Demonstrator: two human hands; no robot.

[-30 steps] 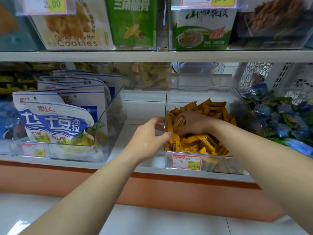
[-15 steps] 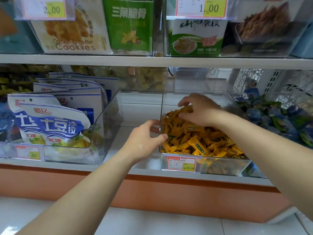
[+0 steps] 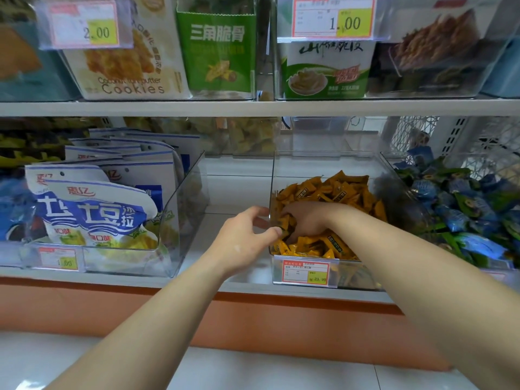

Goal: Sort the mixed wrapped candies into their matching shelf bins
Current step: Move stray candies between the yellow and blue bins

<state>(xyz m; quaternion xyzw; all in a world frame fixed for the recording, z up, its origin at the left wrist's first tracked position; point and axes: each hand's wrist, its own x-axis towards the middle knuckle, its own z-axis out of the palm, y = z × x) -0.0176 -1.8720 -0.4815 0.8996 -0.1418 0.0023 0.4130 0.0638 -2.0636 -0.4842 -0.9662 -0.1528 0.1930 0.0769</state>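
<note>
Our right hand (image 3: 306, 220) digs forward into the candies (image 3: 346, 190), grip hidden, left hand (image 3: 247, 237) pinching the bin (image 3: 323, 164) wall; seemingly searching, we next lift out any stray.

The single head-worn wide-angle camera faces forward and slightly down, close to the lower shelf (image 3: 239, 192), with floor (image 3: 253, 370) along the frame's bottom.
</note>
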